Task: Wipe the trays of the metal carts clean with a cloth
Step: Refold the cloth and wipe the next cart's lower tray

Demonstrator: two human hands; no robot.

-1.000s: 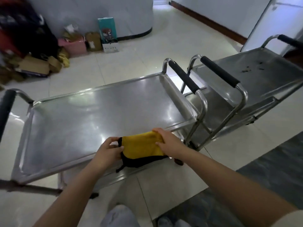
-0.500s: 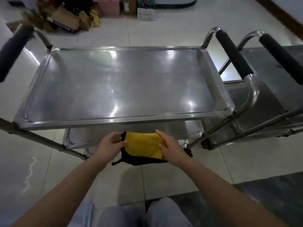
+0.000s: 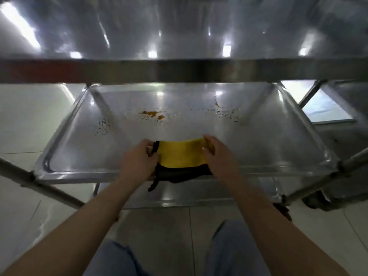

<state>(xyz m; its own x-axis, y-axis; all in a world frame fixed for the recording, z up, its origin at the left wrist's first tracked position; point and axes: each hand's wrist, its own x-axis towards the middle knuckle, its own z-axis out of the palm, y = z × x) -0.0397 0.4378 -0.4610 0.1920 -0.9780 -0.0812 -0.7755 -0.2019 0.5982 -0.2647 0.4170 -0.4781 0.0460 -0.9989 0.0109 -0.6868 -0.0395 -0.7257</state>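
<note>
Pale floor tiles (image 3: 22, 116) show around the legs of the metal cart, and we are crouched low enough that its upper tray (image 3: 179, 26) fills the top of our view, gleaming with reflected lights. From this angle we see no marks on that shiny surface, though glare hides much of it.

Below it, the lower tray (image 3: 268, 140) is plainly not clean: orange smears (image 3: 152, 114) sit near its middle, with dark specks (image 3: 103, 126) to the left and more scattered toward the right, all well beyond the cloth.

We hold the yellow cloth (image 3: 180, 154) (black on its underside, with a dangling loop) just over the near edge of the lower tray. Our left hand (image 3: 139, 162) pinches its left end and our right hand (image 3: 216, 156) grips its right end, fingers curled over the fabric, stretching it between them.

We judge the wiping of this tray has not started; the cloth lies short of every stain. Another cart's frame shows at the far right, too cut off to judge.
</note>
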